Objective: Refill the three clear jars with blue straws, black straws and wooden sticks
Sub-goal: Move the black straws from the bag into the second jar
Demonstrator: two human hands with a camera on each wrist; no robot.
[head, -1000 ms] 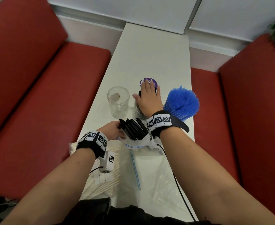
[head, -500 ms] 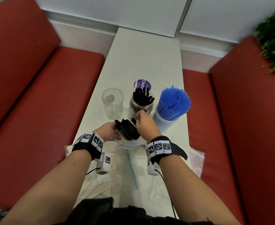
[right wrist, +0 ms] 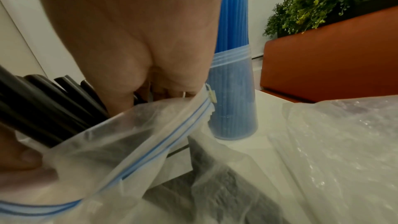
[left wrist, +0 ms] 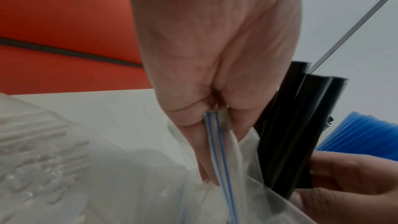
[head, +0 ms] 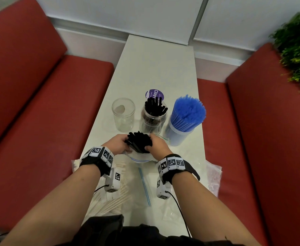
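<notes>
Our left hand (left wrist: 215, 67) pinches the bag (left wrist: 224, 163) rim; our right hand (head: 157, 145) grips black straws (head: 139, 143) at its mouth on the bench (head: 156, 68). Next we lift them into the middle jar (head: 153, 119).

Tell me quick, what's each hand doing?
Left hand: pinching the zip bag's rim.
Right hand: curled around the black straws poking from that bag.

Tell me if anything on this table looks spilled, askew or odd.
Nothing is spilled. The left jar holds no sticks, only a small scrap; the wooden sticks still lie loose at the near table edge.
</notes>
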